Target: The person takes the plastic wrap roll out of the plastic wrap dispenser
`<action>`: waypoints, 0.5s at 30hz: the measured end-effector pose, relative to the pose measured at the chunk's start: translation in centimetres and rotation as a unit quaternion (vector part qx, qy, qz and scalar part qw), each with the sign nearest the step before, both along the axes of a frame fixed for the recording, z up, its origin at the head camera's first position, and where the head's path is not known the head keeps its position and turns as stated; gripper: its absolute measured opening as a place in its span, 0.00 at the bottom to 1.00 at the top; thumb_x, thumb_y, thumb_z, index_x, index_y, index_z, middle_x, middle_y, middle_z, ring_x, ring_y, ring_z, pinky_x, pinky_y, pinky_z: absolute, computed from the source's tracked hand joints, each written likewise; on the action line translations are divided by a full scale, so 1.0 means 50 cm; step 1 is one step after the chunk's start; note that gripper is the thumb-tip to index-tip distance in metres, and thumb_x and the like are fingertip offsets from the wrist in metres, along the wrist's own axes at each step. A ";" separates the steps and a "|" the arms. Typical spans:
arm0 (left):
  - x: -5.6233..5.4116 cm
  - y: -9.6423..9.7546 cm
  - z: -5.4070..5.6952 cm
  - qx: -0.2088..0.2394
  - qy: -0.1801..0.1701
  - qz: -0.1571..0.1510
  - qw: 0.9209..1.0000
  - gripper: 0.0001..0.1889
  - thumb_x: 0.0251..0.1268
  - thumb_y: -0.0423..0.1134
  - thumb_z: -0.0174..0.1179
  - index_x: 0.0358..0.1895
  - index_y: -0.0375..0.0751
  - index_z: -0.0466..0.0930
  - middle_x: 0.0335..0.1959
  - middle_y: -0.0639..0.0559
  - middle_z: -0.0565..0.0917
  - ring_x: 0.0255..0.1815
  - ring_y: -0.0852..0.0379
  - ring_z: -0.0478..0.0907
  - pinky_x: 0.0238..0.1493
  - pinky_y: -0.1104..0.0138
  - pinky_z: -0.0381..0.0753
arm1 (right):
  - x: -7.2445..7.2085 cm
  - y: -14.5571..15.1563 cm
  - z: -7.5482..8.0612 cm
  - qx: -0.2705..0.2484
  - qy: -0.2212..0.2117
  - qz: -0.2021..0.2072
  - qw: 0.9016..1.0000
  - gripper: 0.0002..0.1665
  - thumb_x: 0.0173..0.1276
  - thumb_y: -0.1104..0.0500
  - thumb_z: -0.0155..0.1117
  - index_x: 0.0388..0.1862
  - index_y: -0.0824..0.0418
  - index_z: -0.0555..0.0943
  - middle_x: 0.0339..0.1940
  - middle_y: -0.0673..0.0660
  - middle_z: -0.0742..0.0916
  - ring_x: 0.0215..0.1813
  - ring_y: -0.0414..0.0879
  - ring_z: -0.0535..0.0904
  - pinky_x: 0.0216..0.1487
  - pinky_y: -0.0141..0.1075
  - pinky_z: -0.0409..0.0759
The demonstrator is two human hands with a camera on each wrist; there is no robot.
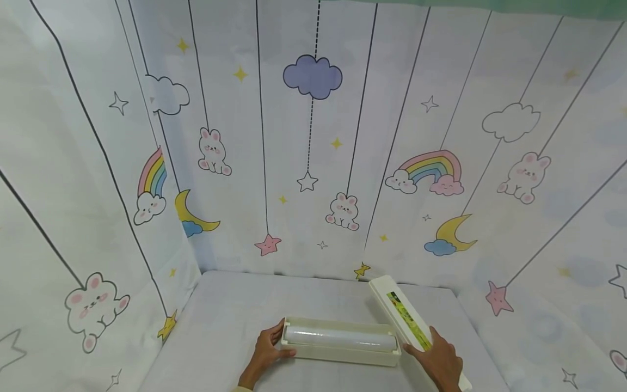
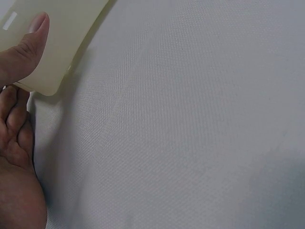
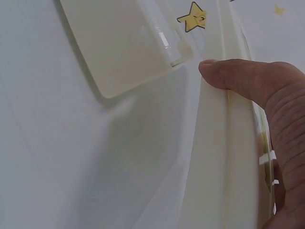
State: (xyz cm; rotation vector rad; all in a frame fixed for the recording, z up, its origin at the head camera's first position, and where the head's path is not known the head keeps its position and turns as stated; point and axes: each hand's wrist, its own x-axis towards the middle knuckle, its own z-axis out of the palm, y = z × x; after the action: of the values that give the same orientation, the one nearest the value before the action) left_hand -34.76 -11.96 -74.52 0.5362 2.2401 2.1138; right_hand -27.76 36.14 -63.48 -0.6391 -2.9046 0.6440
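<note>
A long cream plastic box (image 1: 343,356) lies open-topped at the front middle, with a shiny roll of clear film (image 1: 341,337) inside it. My left hand (image 1: 267,348) grips the box's left end, thumb on the front wall and fingers behind. In the left wrist view that thumb presses the box wall (image 2: 57,52). My right hand (image 1: 437,359) holds the long cream lid (image 1: 401,310), which bears a green and yellow label, tilted beside the box's right end. The right wrist view shows the thumb laid across the lid's edge (image 3: 214,143), with the box's corner (image 3: 114,81) to its left.
The table (image 1: 235,305) has a white cloth cover. White curtains (image 1: 303,136) printed with rabbits, clouds, stars and rainbows stand behind it and along both sides. A green strip (image 1: 539,8) runs along the top.
</note>
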 end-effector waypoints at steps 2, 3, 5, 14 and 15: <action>0.001 0.001 0.001 0.005 -0.015 0.004 1.000 0.56 0.46 0.37 0.89 0.80 0.23 0.66 0.76 0.27 0.74 0.70 0.75 0.77 0.69 0.84 0.74 | 0.002 0.000 0.003 -0.002 -0.002 -0.001 1.000 0.73 0.51 0.24 0.81 0.75 0.77 0.70 0.51 0.74 0.89 0.46 0.63 0.85 0.45 0.63 0.79; 0.001 0.001 0.002 0.001 -0.015 0.005 1.000 0.56 0.46 0.37 0.89 0.80 0.23 0.66 0.76 0.26 0.74 0.70 0.74 0.77 0.69 0.83 0.74 | 0.003 0.000 0.004 -0.003 -0.005 -0.002 1.000 0.73 0.51 0.24 0.81 0.75 0.77 0.70 0.51 0.74 0.89 0.46 0.64 0.85 0.45 0.63 0.79; 0.004 0.001 0.006 -0.009 -0.011 0.009 1.000 0.56 0.46 0.36 0.89 0.79 0.22 0.67 0.76 0.26 0.75 0.72 0.67 0.79 0.70 0.82 0.75 | 0.004 -0.001 0.006 -0.006 -0.009 -0.002 1.000 0.72 0.51 0.24 0.81 0.75 0.77 0.70 0.51 0.73 0.89 0.46 0.64 0.85 0.45 0.63 0.79; 0.009 0.004 0.021 -0.018 -0.028 0.011 0.999 0.56 0.47 0.35 0.89 0.80 0.24 0.66 0.77 0.30 0.75 0.76 0.50 0.80 0.72 0.80 0.74 | 0.007 0.009 -0.001 -0.009 -0.012 -0.002 1.000 0.71 0.52 0.23 0.80 0.75 0.75 0.70 0.48 0.71 0.90 0.46 0.64 0.85 0.45 0.63 0.79; 0.007 0.003 0.016 -0.013 -0.028 0.011 0.999 0.56 0.47 0.35 0.89 0.80 0.24 0.67 0.77 0.29 0.75 0.75 0.57 0.80 0.71 0.82 0.73 | 0.006 0.011 -0.003 -0.009 -0.015 -0.002 1.000 0.71 0.52 0.23 0.80 0.74 0.75 0.70 0.47 0.71 0.90 0.46 0.64 0.84 0.45 0.63 0.79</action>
State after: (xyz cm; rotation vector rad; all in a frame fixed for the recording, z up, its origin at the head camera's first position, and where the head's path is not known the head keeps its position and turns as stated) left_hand -34.39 -11.79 -73.74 0.4462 2.2510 2.0788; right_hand -27.45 36.69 -63.62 -0.6633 -2.9260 0.6679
